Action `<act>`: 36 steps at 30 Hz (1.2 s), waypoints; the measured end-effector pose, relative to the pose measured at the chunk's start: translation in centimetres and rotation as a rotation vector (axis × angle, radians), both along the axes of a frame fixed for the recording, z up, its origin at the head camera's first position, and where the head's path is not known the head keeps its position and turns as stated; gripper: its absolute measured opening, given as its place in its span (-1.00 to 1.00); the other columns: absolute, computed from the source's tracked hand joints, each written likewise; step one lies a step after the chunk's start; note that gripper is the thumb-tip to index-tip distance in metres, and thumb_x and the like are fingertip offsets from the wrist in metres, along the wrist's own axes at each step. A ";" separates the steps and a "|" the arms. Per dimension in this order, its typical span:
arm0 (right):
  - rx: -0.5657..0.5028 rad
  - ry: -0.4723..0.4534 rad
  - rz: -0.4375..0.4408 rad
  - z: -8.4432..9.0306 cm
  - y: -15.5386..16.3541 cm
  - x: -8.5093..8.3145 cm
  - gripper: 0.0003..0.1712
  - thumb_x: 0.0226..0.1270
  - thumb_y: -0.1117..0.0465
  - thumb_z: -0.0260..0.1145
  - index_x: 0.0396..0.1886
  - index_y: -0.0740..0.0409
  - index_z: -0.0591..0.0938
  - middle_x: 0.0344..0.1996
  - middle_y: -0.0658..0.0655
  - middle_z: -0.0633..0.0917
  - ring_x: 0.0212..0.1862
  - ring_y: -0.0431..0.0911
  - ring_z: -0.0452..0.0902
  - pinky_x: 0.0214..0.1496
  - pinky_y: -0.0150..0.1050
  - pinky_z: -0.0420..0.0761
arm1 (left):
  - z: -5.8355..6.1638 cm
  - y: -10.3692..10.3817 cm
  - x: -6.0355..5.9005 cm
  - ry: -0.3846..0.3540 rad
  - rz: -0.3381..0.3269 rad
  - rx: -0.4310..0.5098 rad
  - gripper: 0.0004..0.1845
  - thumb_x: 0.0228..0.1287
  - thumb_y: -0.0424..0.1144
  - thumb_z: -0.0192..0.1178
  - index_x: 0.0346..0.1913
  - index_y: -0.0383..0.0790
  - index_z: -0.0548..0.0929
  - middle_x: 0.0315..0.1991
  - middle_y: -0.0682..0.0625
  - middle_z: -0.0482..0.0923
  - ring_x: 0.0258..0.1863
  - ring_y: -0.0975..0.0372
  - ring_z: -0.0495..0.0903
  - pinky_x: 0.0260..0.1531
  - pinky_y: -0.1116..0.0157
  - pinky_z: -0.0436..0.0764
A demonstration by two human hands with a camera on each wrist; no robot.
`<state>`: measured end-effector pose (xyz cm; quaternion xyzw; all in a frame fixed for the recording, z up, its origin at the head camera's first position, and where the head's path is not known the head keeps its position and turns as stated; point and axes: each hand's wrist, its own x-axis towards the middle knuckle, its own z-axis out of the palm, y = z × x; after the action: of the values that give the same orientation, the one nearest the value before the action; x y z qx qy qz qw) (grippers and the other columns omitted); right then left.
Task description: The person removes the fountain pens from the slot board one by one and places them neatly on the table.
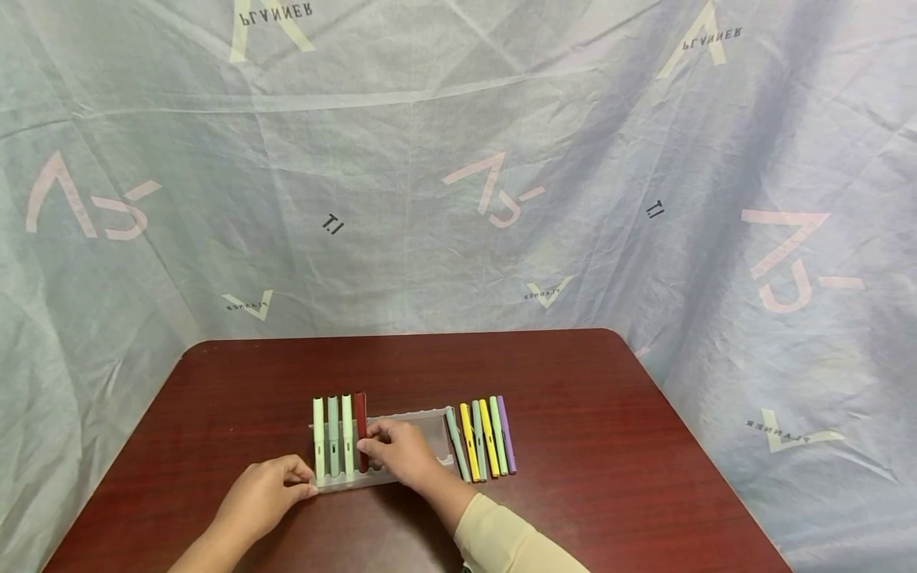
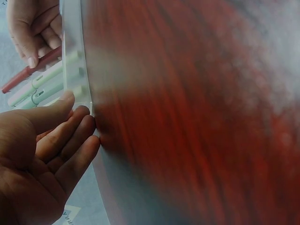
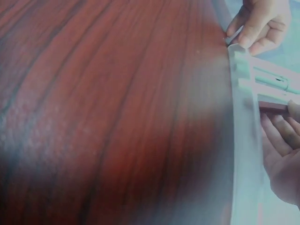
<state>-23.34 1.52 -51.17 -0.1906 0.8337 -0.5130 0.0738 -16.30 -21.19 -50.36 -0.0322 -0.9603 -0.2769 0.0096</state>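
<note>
Red pen [image 1: 361, 430] pinched by right hand [image 1: 404, 450] fingers beside three green pens [image 1: 333, 436]; left hand [image 1: 268, 493] fingers straight against tray [image 1: 430, 420].

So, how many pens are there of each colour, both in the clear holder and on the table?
Pale green pens in the holder: 3
Dark red pen, right hand on it: 1
Grey-green pens on the table: 2
Yellow pens: 2
Light green pen: 1
Purple pen: 1
Total: 10

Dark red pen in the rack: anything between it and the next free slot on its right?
Nothing visible. The right hand pinches the dark red pen beside three green pens; the clear rack looks bare to its right.
</note>
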 end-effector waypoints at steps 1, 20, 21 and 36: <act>-0.014 0.006 -0.002 0.1 0.0 0.0 -0.83 0.32 0.05 0.37 -0.30 0.03 0.65 -0.51 -0.11 0.66 -0.52 -0.31 0.60 -0.49 -0.43 0.51 | 0.0 0.0 0.0 0.001 0.003 0.001 -0.84 0.04 -0.15 0.47 -0.39 0.12 0.65 -0.43 0.25 0.70 -0.33 0.27 0.69 -0.22 0.11 0.62; -0.298 -0.157 0.122 0.0 1.2 0.8 -0.79 0.41 0.14 0.29 -0.23 0.23 0.60 -0.29 0.16 0.78 -0.26 -0.20 0.72 -0.11 -0.22 0.72 | 0.0 -0.1 -0.2 -0.002 -0.004 -0.007 -0.84 0.04 -0.14 0.47 -0.38 0.10 0.66 -0.43 0.25 0.70 -0.35 0.27 0.68 -0.25 0.11 0.62; -0.299 -0.158 0.131 -0.1 1.3 0.8 -0.78 0.41 0.13 0.29 -0.23 0.23 0.59 -0.28 0.16 0.78 -0.24 -0.20 0.72 -0.10 -0.22 0.72 | 0.0 -0.1 -0.2 0.000 -0.001 -0.007 -0.84 0.04 -0.15 0.47 -0.38 0.10 0.66 -0.43 0.25 0.70 -0.35 0.28 0.68 -0.25 0.12 0.63; -0.304 -0.165 0.155 -0.3 3.5 0.5 -0.77 0.44 0.16 0.26 -0.20 0.29 0.60 -0.23 0.26 0.77 -0.18 -0.08 0.73 -0.05 -0.10 0.71 | 0.0 0.0 0.0 0.000 0.007 -0.007 -0.84 0.04 -0.16 0.47 -0.39 0.11 0.65 -0.44 0.28 0.69 -0.34 0.30 0.67 -0.23 0.13 0.62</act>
<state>-22.80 5.02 -51.47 -0.2206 0.7204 -0.6398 0.1515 -16.28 -21.19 -50.40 -0.0289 -0.9614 -0.2734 0.0102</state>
